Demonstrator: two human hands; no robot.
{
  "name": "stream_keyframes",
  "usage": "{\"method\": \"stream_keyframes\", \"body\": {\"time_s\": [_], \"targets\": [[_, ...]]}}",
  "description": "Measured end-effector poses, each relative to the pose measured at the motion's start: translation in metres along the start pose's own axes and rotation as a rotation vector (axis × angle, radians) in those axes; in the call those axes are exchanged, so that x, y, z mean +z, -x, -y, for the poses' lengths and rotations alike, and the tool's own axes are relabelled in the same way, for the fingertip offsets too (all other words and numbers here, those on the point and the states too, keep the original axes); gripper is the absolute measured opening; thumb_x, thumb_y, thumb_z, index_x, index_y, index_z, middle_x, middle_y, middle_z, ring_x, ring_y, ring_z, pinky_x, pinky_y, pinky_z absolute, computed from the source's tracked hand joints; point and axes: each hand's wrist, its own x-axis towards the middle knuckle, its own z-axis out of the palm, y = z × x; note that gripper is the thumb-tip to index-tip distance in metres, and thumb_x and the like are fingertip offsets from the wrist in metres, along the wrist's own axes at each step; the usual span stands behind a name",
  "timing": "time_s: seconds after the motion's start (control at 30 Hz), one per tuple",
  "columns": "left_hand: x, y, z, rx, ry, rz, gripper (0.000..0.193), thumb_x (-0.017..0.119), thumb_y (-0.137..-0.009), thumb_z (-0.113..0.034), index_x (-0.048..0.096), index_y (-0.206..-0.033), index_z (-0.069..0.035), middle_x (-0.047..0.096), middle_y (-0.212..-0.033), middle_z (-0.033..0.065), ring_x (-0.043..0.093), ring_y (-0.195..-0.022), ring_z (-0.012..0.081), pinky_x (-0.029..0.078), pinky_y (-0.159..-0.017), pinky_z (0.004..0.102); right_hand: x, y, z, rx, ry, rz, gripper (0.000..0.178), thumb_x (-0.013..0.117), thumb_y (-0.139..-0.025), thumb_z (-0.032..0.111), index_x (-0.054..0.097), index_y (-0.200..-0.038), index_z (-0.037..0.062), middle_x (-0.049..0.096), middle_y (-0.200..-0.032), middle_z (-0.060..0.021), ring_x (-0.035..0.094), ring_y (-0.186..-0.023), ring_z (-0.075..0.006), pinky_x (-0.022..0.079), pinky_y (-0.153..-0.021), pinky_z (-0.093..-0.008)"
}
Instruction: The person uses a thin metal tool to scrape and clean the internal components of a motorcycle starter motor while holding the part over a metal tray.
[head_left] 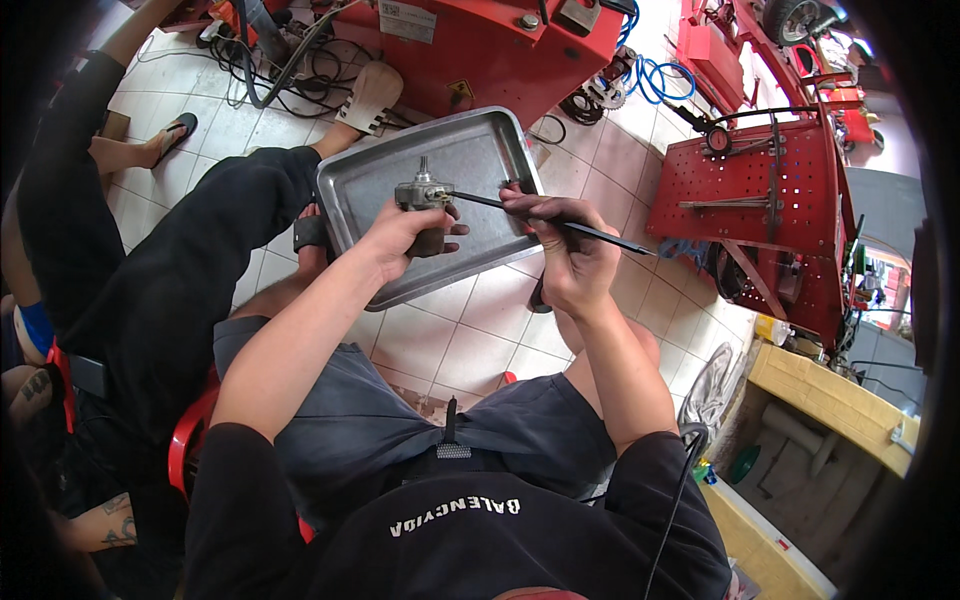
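**Two hands working a small metal part over a steel tray**

The left hand (400, 235) is wrapped around a small grey metal part (424, 194) with a short shaft standing up from its top; the fingers close on its lower body, hiding it. The right hand (565, 250) is closed on a thin dark rod (500, 205), held like a pen, its tip touching the side of the part and its other end sticking out to the right past the knuckles. Both hands are held above a shallow steel tray (480, 150), which lies on the white tiled floor (470, 340). A second person in black clothes (150, 290) sits just to the left. A red machine (480, 50) stands beyond the tray, and a red pegboard stand (750, 190) stands to the right.
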Motion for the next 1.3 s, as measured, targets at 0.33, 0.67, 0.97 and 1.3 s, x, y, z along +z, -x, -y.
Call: {"method": "stream_keyframes", "body": {"time_s": [0.33,0.67,0.97,1.3], "targets": [[0.001,0.0,0.007,0.079,-0.081,-0.04,0.028,0.067,-0.084,0.002,0.056,-0.109,-0.001,0.066,-0.099,0.0101,0.071,-0.098,0.0298,0.062,-0.072,0.0414,0.006,0.004,-0.003,-0.078,0.158,-0.06,0.015,0.068,-0.086,-0.007,0.065,-0.099,0.0015,0.076,-0.1,-0.0109,0.073,-0.098,-0.0231,0.048,-0.102,-0.0377],[-0.005,-0.004,0.015,0.138,-0.156,-0.054,0.033,0.071,-0.082,0.004,0.055,-0.111,-0.002,0.067,-0.1,0.0094,0.072,-0.095,0.028,0.061,-0.072,0.0387,-0.004,-0.007,0.01,0.015,0.184,0.147,0.014,0.066,-0.084,-0.01,0.07,-0.094,-0.0008,0.075,-0.098,-0.0144,0.074,-0.094,-0.0225,0.054,-0.092,-0.0342],[0.014,0.006,0.015,0.216,-0.109,-0.04,0.034,0.07,-0.081,0.006,0.055,-0.111,-0.001,0.068,-0.096,0.0077,0.072,-0.091,0.0202,0.058,-0.073,0.0313,-0.002,-0.002,0.005,-0.198,0.224,-0.002,0.018,0.069,-0.078,-0.011,0.068,-0.093,-0.0022,0.076,-0.091,-0.0147,0.075,-0.08,-0.0235,0.057,-0.088,-0.0325],[0.005,0.003,0.009,0.393,-0.25,-0.107,0.037,0.071,-0.078,0.005,0.056,-0.111,-0.002,0.069,-0.09,0.0072,0.068,-0.078,0.0146,0.053,-0.068,0.0274,-0.003,-0.007,0.018,-0.153,0.424,0.256,0.013,0.069,-0.08,-0.005,0.071,-0.091,0.0012,0.075,-0.098,-0.0128,0.074,-0.085,-0.0268,0.047,-0.106,-0.0415]]}}
